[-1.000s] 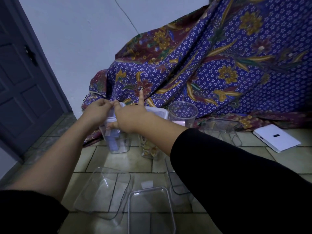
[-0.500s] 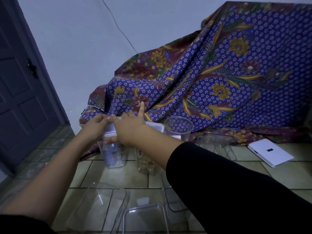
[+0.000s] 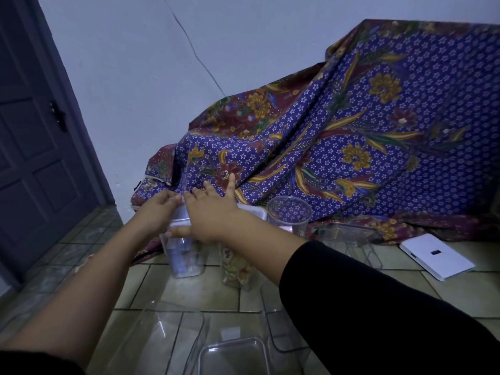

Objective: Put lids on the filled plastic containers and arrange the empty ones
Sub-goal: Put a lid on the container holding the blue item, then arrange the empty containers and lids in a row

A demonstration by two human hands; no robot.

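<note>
A clear filled container (image 3: 184,257) stands on the tiled floor with a whitish lid (image 3: 180,215) on its top. My left hand (image 3: 158,209) grips the lid's left edge. My right hand (image 3: 209,212) lies across the lid from the right, thumb under its front rim, index finger raised. Just right of it stands a second filled container (image 3: 236,270) of yellowish snacks under a white lid (image 3: 255,212), partly hidden by my right forearm. An empty round clear cup (image 3: 289,215) stands further right. Empty clear containers (image 3: 162,342) lie near me, and another (image 3: 351,239) lies on its side at the right.
A patterned purple batik cloth (image 3: 351,147) drapes over something behind the containers. A white flat box (image 3: 435,255) lies on the floor at right. A dark door (image 3: 35,147) stands at the left beside the white wall.
The view has tilted upward, so everything sits lower in the frame. Both hands stay on the lid of the left filled container, and my right fingers have spread a little.
</note>
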